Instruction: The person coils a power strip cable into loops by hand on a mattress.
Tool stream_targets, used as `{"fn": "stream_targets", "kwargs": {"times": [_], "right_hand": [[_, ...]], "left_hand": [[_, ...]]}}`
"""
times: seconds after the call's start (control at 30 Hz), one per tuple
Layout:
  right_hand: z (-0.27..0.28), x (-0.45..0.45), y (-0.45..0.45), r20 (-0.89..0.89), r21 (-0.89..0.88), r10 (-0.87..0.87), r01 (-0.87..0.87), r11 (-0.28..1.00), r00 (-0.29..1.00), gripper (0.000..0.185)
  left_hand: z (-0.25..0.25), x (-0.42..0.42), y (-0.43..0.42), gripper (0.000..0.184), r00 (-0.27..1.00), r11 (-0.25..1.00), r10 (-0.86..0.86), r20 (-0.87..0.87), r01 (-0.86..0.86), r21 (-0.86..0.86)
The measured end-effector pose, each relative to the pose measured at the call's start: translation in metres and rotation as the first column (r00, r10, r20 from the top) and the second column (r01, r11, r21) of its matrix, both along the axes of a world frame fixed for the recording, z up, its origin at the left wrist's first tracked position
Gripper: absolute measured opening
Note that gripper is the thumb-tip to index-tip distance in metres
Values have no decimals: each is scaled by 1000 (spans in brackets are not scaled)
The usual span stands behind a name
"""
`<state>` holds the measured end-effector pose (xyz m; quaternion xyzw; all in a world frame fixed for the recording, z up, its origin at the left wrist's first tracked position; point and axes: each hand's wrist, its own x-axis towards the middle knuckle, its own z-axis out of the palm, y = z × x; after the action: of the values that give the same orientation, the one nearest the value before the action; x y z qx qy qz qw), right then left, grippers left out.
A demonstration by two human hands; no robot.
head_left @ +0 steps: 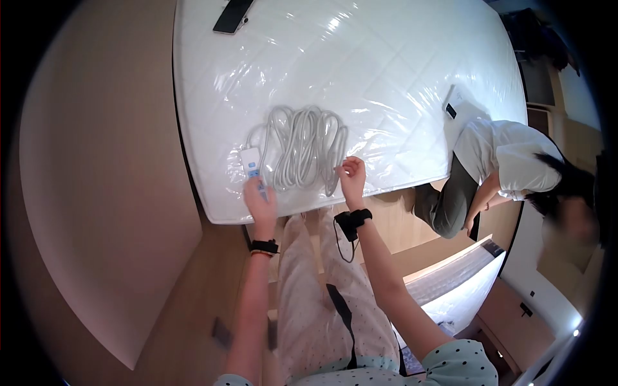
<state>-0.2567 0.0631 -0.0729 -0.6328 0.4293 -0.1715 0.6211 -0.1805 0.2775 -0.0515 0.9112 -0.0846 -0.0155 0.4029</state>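
Observation:
A long pale cable (299, 148) lies in several loops on a plastic-covered mattress (386, 77). At its left end is a white power strip (250, 159) with blue marks. My left hand (260, 196) is on the near end of the strip, its fingers closed round it. My right hand (352, 172) is at the right edge of the coil, with thumb and fingers pinched at the cable's outermost loop.
Another person (508, 161) in a white top crouches at the mattress's right side. A black phone (233, 16) lies at the far left of the mattress, and a white box (465, 101) near the person. A wall (109, 161) stands at the left.

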Motion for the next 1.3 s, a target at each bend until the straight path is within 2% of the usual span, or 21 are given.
{"fn": "stream_targets", "kwargs": {"times": [0.07, 0.1, 0.13, 0.17, 0.23, 0.27, 0.37, 0.47, 0.5, 0.53, 0.57, 0.63, 0.67, 0.77, 0.87, 0.97, 1.07, 1.13, 1.2, 1.27, 1.3], "right_hand": [[-11, -10, -12, -74, 29, -78, 80, 996, 994, 29], [-15, -13, -17, -112, 41, -115, 120, 992, 987, 29], [-18, -17, -22, -160, 70, -172, 185, 980, 972, 33], [-22, -21, -22, -213, 44, -102, 114, 993, 972, 33], [-37, -34, -26, -325, 1, 42, -44, 999, 945, 35], [-49, -41, -28, -342, 48, 217, -214, 976, 914, 29], [-31, -37, -18, -366, 269, 258, -163, 949, 894, 28], [-2, -32, -7, -180, 217, 204, -163, 962, 962, 25], [6, -30, -3, -105, 187, 183, -162, 969, 977, 24], [20, -28, -2, -65, 264, 244, -219, 939, 968, 19], [34, -27, -1, -40, 201, 315, -302, 932, 948, 18], [57, -25, 0, -2, 63, 457, -455, 888, 890, 15], [69, -26, 2, 62, 91, 450, -454, 886, 891, 13], [82, -25, 5, 88, -56, 419, -415, 908, 904, 16], [76, -22, -10, 201, 312, 413, -457, 833, 888, 21], [79, -20, -20, 172, 410, 495, -519, 750, 852, 25], [76, -25, -26, 45, -35, 516, -515, 857, 855, 22], [45, -36, -36, -94, 68, 327, -322, 944, 940, 23], [17, -45, -43, -239, 185, 191, -149, 971, 952, 28], [-2, -36, -39, -176, 59, 242, -235, 970, 954, 28], [-6, -27, -34, -146, -6, 270, -274, 962, 952, 28]], "left_hand": [[6, -13, -13, 21, 976, 983, -176, -130, 168, -69], [5, -19, -18, 19, 899, 964, -266, -348, 248, -99], [4, -24, -24, 18, 767, 938, -342, -542, 316, -145], [3, -28, -27, 16, 590, 907, -400, -702, 367, -208], [-23, -48, -26, 16, 453, 834, -468, -759, 509, -211], [-37, -59, -24, 16, 380, 790, -491, -784, 573, -217], [-29, -75, -46, 21, 597, 918, -392, -700, 305, -253], [-4, -74, -61, 28, 795, 963, -208, -570, 66, -260], [2, -71, -65, 31, 824, 954, -232, -517, 89, -287], [8, -69, -68, 34, 849, 944, -256, -463, 115, -311], [14, -66, -72, 37, 872, 932, -277, -403, 141, -334], [30, -61, -80, 39, 752, 855, -321, -576, -32, -518], [36, -62, -82, 40, 673, 801, -358, -647, -135, -583], [34, -52, -78, 35, 497, 715, -478, -724, -258, -649], [50, -54, -87, 34, 458, 770, -455, -764, -229, -596], [60, -54, -85, 43, 368, 813, -426, -826, -244, -528], [60, -55, -84, 54, 431, 714, -359, -828, -443, -541], [62, -55, -85, 56, 473, 635, -353, -807, -512, -578], [63, -58, -85, 57, 490, 576, -353, -797, -557, -598], [59, -60, -84, 56, 489, 541, -364, -793, -582, -607], [59, -61, -83, 54, 482, 569, -361, -798, -564, -598]]}}
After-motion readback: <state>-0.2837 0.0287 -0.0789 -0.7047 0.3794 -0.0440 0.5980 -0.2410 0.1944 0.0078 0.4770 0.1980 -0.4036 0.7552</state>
